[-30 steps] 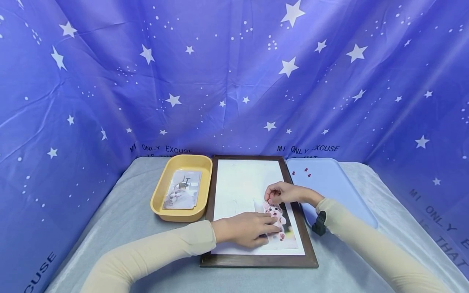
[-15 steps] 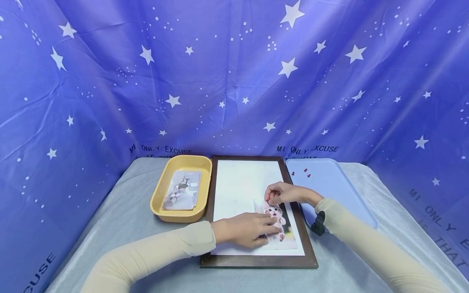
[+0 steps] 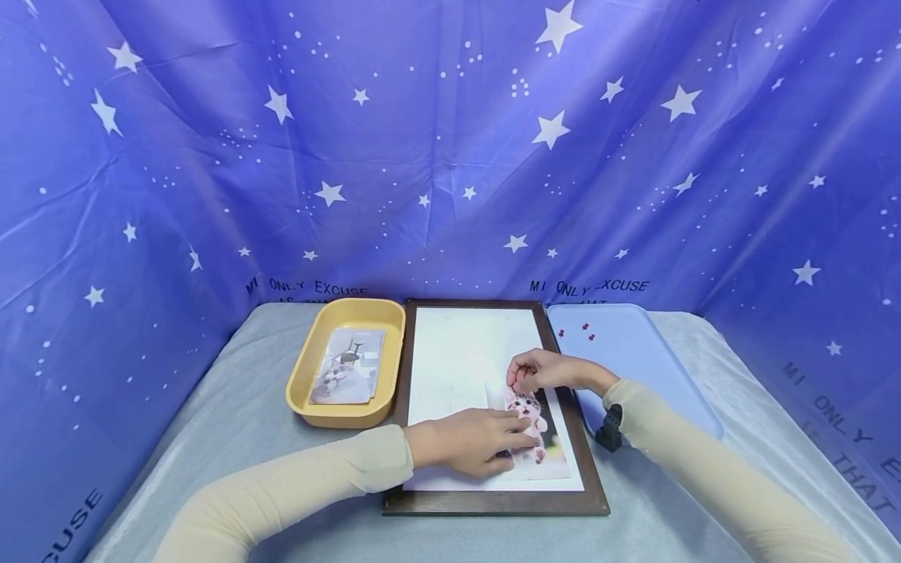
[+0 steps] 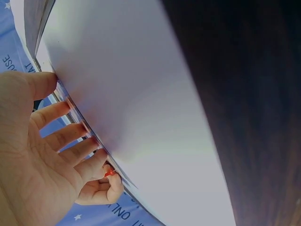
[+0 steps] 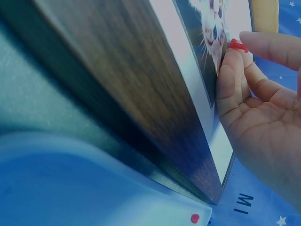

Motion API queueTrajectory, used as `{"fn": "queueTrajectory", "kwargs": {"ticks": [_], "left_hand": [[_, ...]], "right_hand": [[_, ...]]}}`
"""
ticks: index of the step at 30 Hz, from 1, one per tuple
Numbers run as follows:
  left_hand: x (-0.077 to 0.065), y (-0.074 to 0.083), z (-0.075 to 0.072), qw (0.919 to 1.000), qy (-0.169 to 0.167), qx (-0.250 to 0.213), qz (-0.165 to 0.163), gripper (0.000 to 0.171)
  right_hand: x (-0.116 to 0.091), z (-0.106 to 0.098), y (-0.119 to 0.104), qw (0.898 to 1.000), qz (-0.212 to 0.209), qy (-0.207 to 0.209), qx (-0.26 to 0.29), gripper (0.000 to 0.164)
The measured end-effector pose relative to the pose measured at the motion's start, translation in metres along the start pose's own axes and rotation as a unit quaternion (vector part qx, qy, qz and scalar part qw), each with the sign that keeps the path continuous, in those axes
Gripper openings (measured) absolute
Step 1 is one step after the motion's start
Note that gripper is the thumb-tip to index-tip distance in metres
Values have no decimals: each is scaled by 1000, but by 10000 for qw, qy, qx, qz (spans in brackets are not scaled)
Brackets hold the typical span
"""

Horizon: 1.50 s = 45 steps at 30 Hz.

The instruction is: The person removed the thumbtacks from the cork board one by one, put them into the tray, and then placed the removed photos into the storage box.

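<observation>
A kitten photo (image 3: 552,461) lies on a white board (image 3: 468,344) with a dark wooden frame (image 3: 493,503), toward its lower right. My left hand (image 3: 473,442) rests across the photo, fingers extended and pressing it to the board. At the photo's upper edge, above the kitten's head, is my right hand (image 3: 538,370). Its thumb and fingers pinch a red push pin (image 5: 239,45), its point turned toward the photo in the right wrist view. The same pin shows beyond my left fingertips in the left wrist view.
Left of the frame stands a yellow tray (image 3: 299,391) with more photos (image 3: 348,367) in it. On the right, a light blue tray (image 3: 655,375) reaches along the frame's edge and bears several red push pins (image 3: 586,327). A starry blue curtain (image 3: 450,156) encloses the table.
</observation>
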<state>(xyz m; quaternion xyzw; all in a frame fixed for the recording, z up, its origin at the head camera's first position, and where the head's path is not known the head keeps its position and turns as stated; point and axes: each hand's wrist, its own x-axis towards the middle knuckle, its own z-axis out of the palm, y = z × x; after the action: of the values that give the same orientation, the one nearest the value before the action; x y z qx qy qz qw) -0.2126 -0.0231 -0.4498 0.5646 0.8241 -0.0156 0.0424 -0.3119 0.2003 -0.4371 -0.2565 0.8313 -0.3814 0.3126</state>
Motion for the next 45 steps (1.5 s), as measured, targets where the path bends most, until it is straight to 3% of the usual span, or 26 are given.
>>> {"fn": "queueTrajectory", "kwargs": {"ticks": [18, 45], "left_hand": [[0, -2, -3, 10000, -17, -2, -1, 52], [0, 1, -1, 10000, -2, 34, 21, 53]], "right_hand": [[2, -3, -3, 9999, 161, -1, -12, 18], [1, -1, 1, 10000, 75, -17, -19, 14]]}}
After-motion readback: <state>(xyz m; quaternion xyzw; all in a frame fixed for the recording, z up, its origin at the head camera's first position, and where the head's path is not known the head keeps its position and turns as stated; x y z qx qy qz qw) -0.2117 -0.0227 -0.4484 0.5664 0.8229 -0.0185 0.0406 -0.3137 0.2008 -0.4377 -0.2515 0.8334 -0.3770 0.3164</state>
